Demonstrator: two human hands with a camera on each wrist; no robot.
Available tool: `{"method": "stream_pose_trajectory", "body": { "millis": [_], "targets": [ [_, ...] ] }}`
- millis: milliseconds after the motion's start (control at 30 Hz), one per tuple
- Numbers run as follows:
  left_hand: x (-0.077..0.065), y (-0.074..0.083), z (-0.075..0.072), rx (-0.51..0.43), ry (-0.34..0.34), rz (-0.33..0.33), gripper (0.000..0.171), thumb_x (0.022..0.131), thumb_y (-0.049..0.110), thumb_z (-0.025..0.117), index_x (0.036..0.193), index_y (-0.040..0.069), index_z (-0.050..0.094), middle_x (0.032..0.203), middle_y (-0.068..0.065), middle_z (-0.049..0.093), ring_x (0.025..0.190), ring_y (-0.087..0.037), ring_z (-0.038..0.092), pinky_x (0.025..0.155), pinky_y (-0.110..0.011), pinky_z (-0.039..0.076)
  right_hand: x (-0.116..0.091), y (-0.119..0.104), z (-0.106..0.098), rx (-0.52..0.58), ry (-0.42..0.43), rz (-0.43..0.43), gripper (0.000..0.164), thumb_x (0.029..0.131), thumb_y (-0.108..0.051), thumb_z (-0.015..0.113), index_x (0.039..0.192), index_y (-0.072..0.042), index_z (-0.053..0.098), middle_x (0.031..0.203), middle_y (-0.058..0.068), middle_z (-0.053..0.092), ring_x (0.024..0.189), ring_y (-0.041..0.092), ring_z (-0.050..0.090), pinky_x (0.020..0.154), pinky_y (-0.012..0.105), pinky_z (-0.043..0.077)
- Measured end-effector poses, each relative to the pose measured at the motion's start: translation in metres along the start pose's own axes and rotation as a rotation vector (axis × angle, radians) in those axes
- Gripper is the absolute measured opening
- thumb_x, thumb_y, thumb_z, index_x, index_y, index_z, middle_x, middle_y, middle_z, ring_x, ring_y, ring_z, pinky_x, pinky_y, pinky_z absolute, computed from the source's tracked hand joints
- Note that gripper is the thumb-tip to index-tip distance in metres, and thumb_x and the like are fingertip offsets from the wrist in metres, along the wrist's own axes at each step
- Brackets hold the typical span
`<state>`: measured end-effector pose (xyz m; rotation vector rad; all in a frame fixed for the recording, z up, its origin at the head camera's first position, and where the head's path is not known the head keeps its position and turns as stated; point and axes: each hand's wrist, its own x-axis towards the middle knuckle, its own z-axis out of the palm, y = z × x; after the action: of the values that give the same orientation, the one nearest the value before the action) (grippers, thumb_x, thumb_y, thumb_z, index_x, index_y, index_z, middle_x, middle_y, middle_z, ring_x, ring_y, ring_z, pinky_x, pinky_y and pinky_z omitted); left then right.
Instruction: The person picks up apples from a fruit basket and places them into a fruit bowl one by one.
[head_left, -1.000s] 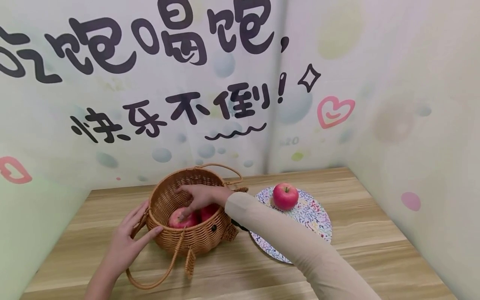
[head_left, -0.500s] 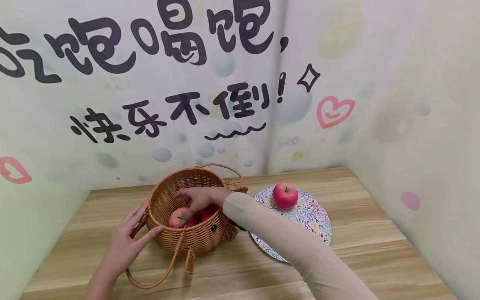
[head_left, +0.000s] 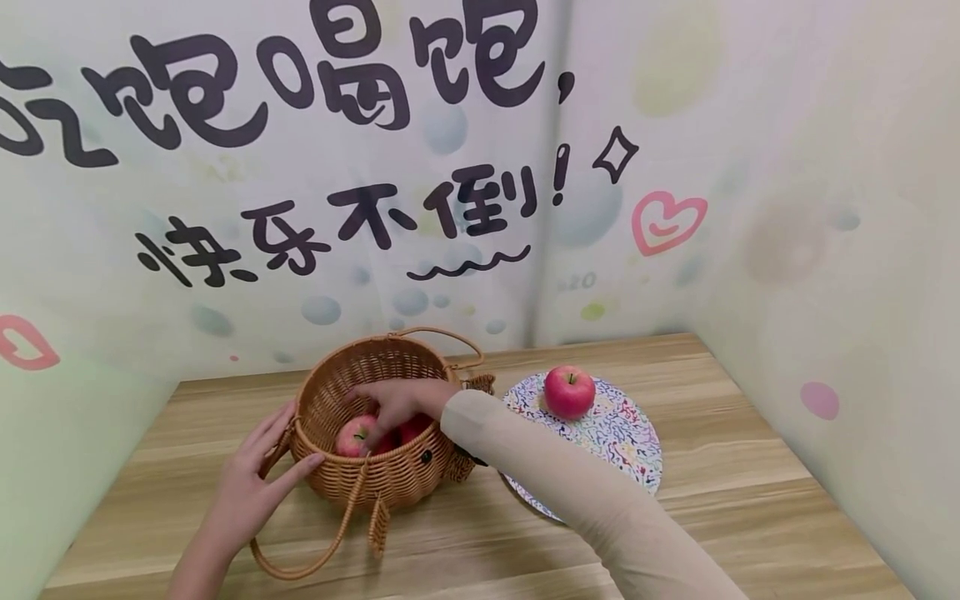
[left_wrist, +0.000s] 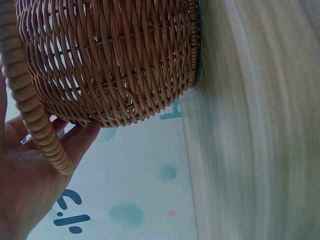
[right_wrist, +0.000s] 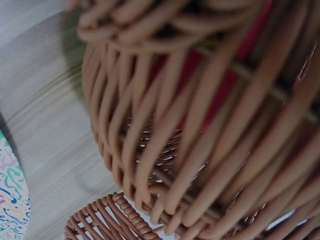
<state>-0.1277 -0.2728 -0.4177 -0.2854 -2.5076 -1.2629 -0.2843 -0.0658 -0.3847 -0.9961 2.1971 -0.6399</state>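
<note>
A round wicker basket [head_left: 375, 475] with two looped handles stands on the table, with red apples inside. My left hand [head_left: 251, 479] rests against its left side, thumb at the front rim. In the left wrist view, the fingertips [left_wrist: 90, 129] touch the outer weave. My right hand [head_left: 397, 404] reaches into the basket, its digits against a red apple [head_left: 352, 435]. Another apple [head_left: 414, 427] shows beneath that hand. Part of the right fingers is hidden, so their hold is unclear. In the right wrist view, wicker wall [right_wrist: 165, 115] fills the foreground and red shows through it.
Right of the basket lies a round patterned mat or plate [head_left: 626, 433], with one red apple [head_left: 570, 392] on it. The wooden table [head_left: 735, 467] meets printed walls [head_left: 810, 250] at the back and sides.
My right hand has sunk slightly deeper into the basket, its thumb sliding from the apple's top towards its right side. The left hand and the apple on the patterned disc keep their places.
</note>
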Motion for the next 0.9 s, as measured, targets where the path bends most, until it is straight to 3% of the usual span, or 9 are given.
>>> {"method": "stream_pose_trajectory", "body": {
  "millis": [367, 633, 733, 900],
  "targets": [
    [0.0008, 0.0013, 0.0008, -0.012, -0.003, -0.001, 0.078, 0.096, 0.008, 0.079, 0.163, 0.008, 0.040, 0.163, -0.024, 0.041, 0.137, -0.052, 0.044, 0.096, 0.001, 0.038, 0.0017, 0.0006, 0.0034, -0.010, -0.019, 0.011, 0.074, 0.090, -0.018, 0.086, 0.156, -0.020, 0.052, 0.136, 0.005, 0.064, 0.113, 0.011, 0.060, 0.089, 0.021, 0.050],
    [0.0013, 0.0014, 0.0011, -0.017, -0.005, -0.012, 0.078, 0.096, 0.009, 0.079, 0.164, 0.009, 0.040, 0.163, -0.024, 0.040, 0.138, -0.050, 0.044, 0.095, 0.001, 0.038, -0.0008, -0.0021, 0.0037, -0.056, -0.032, 0.015, 0.068, 0.092, -0.019, 0.084, 0.154, -0.024, 0.054, 0.145, 0.004, 0.060, 0.126, 0.012, 0.056, 0.099, 0.021, 0.047],
    [0.0008, 0.0007, 0.0011, -0.016, -0.005, -0.017, 0.078, 0.096, 0.009, 0.079, 0.164, 0.010, 0.040, 0.163, -0.023, 0.041, 0.142, -0.036, 0.046, 0.095, 0.001, 0.038, -0.0011, -0.0029, 0.0040, -0.049, -0.038, 0.017, 0.065, 0.092, -0.017, 0.084, 0.151, -0.025, 0.057, 0.146, 0.002, 0.059, 0.126, 0.011, 0.053, 0.100, 0.021, 0.046],
    [0.0003, -0.0006, 0.0017, -0.021, 0.003, -0.009, 0.078, 0.096, 0.009, 0.079, 0.163, 0.011, 0.041, 0.162, -0.023, 0.042, 0.135, 0.010, 0.040, 0.095, 0.001, 0.039, 0.0001, -0.0026, 0.0044, -0.055, -0.060, 0.011, 0.065, 0.093, -0.015, 0.083, 0.152, -0.026, 0.058, 0.150, 0.002, 0.057, 0.132, 0.012, 0.052, 0.102, 0.020, 0.045]
  ]
}}
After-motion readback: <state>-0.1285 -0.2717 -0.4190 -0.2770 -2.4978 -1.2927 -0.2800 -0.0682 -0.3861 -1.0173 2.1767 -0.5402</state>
